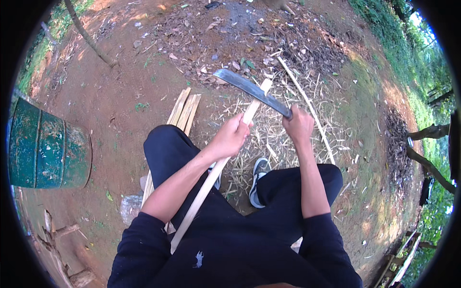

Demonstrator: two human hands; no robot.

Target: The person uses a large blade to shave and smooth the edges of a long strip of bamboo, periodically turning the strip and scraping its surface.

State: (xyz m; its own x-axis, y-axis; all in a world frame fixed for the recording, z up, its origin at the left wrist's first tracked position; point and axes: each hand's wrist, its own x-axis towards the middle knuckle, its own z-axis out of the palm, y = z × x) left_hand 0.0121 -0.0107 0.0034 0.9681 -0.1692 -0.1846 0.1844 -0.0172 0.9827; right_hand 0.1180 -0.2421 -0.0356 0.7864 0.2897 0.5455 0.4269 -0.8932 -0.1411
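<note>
My left hand (230, 136) is closed around a long pale strip of split bamboo or wood (200, 196). The strip slants from beside my left hip up past the hand, its far end beyond my knees. In my right hand (298, 126) is the handle of a machete (247, 86) with a dark, slightly curved blade. The blade points to the far left and lies across the strip near its far end. My fingers wrap the handle and hide most of it.
Several similar strips (185, 111) lie beside my left knee. Shavings (240, 168) litter the ground around my shoes, and a thin pole (307, 98) lies to the right. A dented green drum (50, 146) stands at the left. Dry leaves (201, 43) cover the soil ahead.
</note>
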